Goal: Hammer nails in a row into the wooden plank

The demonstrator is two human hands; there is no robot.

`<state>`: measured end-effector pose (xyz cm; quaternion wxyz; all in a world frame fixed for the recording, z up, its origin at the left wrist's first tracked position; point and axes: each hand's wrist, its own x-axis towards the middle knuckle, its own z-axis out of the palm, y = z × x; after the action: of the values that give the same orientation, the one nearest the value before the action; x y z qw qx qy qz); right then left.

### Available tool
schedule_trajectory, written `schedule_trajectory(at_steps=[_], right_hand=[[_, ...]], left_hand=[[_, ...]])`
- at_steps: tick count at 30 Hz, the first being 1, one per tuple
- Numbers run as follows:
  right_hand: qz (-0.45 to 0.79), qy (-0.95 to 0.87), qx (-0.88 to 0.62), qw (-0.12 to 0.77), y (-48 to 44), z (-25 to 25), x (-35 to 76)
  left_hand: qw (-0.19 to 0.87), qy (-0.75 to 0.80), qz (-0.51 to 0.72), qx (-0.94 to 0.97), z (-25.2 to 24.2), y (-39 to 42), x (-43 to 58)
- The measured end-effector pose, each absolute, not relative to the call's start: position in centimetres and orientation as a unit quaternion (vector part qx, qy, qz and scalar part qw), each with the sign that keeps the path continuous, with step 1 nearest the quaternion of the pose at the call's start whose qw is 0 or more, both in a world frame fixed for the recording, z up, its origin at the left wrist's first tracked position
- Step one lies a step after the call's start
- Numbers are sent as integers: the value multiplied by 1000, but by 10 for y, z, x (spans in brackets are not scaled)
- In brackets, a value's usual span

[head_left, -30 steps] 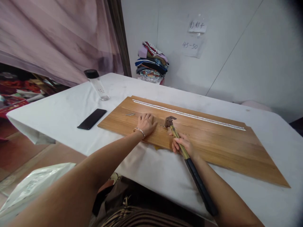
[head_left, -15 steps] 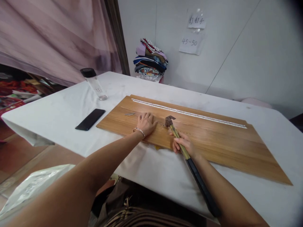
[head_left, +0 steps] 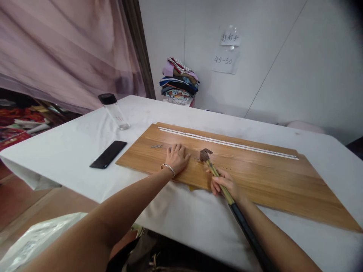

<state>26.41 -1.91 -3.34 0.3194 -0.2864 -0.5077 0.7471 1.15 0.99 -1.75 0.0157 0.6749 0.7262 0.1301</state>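
A wooden board [head_left: 272, 181] lies across the white table. My left hand [head_left: 177, 158] rests on its left part with the fingers spread and nothing held. Just beyond that hand, a few nails [head_left: 156, 146] lie on the wood. My right hand [head_left: 224, 183] is wrapped round the yellow part of the handle of a hammer [head_left: 204, 155]. The rusty hammer head is over the board, right of my left hand. Small dark holes or nail heads [head_left: 224, 167] dot the wood on both sides of the hammer.
A measuring strip [head_left: 227, 142] runs along the board's far side. Left of the board are a black phone [head_left: 108, 154] and a clear bottle [head_left: 115, 113] on the white table [head_left: 70, 147]. Folded clothes [head_left: 180, 83] are stacked by the wall.
The view has tilted up a little, so everything sits lower in the picture. My hands and the hammer keep nearly the same places over the board.
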Motion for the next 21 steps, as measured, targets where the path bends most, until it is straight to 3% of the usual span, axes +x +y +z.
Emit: schedule_trajectory(at_steps=[21], right_hand=[[728,-505,-322,333,-23,-32,276]], left_hand=[[63,723,124,676,-11,6,15]])
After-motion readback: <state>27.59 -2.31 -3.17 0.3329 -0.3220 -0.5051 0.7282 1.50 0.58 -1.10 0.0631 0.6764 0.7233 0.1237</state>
